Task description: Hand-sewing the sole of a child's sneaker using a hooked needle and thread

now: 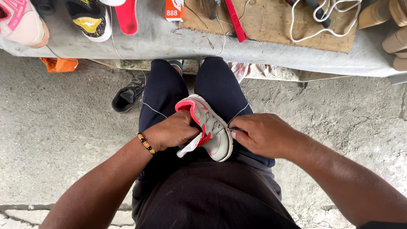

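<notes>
Left hand (171, 133) clamps the shoe (208, 127) at frame centre, on the lap. Right hand (263, 135) pinches the thread (240, 111) at the sole edge. Judgement: keep thread taut, shoe steady, pull evenly. Counter (161, 40) along the top; black shoe (128, 95) on the floor.

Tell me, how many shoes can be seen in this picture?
4: grey-pink shoe on the lap, black shoe on the floor, pink shoe and black-yellow shoe on the bench. More may lie outside the frame.
</notes>
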